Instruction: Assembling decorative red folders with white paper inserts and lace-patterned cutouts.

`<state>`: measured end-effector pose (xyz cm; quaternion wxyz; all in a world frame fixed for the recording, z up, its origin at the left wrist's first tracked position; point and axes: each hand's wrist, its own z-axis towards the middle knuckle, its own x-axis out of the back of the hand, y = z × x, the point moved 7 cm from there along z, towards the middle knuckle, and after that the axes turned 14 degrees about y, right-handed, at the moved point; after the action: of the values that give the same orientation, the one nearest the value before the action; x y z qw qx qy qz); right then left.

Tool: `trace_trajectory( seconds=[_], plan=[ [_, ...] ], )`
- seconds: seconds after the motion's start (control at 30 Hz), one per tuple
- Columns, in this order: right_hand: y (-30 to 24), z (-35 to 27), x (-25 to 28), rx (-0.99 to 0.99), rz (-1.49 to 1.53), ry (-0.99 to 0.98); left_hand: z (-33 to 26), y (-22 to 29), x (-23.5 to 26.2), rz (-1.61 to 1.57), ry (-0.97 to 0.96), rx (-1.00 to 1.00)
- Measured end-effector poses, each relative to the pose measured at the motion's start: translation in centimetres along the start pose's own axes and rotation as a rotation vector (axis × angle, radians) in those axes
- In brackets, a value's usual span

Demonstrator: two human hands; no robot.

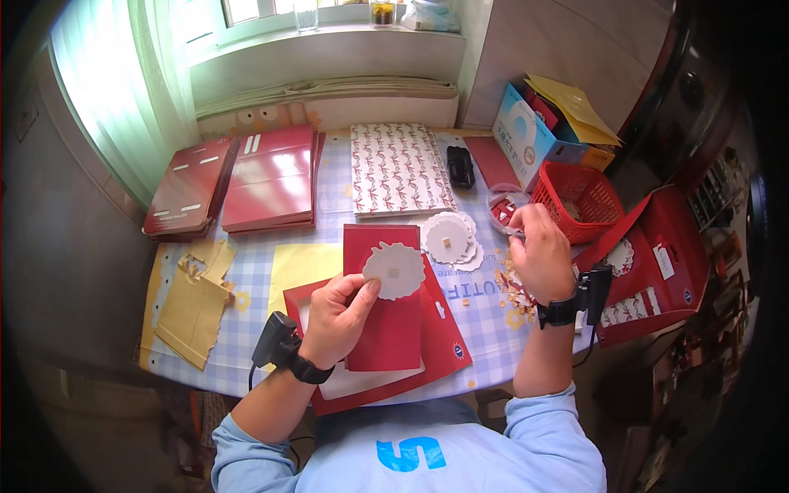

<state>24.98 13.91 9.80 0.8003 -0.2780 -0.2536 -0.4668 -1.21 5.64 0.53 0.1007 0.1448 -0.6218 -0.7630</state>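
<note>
- The white scalloped paper disc (394, 270) sits at the picture's centre, pinned by the thumb of the left hand (338, 319) against a red card (384, 300).
- Left hand: fingers curled under the card's left edge, thumb pressed down on the disc's lower-left rim.
- Right hand (538, 253), at 3 o'clock from the disc, has fingers bunched together over a small clear dish (503, 207); whether they pinch anything I cannot tell.
- A stack of white discs (449, 239) lies at 1 o'clock, just beside the card.
- A red basket (578, 200) stands at 2 o'clock, farther out.
- Red folders (271, 179) lie at 11 o'clock.
- Torn tan paper (196, 304) lies at 9 o'clock.
</note>
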Motion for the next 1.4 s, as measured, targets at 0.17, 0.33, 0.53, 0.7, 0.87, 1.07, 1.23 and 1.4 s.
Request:
trace_trajectory(
  seconds=[0.17,0.33,0.53,0.7,0.87,1.07,1.23,1.4],
  plan=[
    [-3.9,0.0,-0.1,0.002,0.360,-0.063,-0.3,1.6,-0.4,0.158,-0.006,-0.122],
    [-8.4,-2.5,-2.7,-0.110,0.858,-0.447,-0.8,2.5,-0.9,0.246,-0.061,-0.207],
    [-7.8,-2.4,-1.9,-0.029,1.226,-0.267,-0.3,2.2,0.2,-0.055,-0.091,-0.165],
    [-9.8,-2.6,-2.1,0.188,1.144,-0.317,-0.6,1.3,-0.5,-0.102,-0.075,-0.010],
    [-11.8,-2.6,-0.7,0.424,0.880,-0.204,-0.1,0.1,0.3,-0.118,-0.002,0.062],
    [-12.6,-3.7,-1.8,0.570,0.691,-0.236,-0.1,0.5,0.0,-0.002,-0.027,0.009],
    [-12.1,-4.4,-2.8,0.580,0.696,-0.207,-0.1,0.5,0.0,0.011,-0.042,0.026],
    [-12.7,-4.0,-2.2,0.558,0.736,-0.226,-0.1,0.3,0.3,0.007,-0.034,0.024]
  ],
)
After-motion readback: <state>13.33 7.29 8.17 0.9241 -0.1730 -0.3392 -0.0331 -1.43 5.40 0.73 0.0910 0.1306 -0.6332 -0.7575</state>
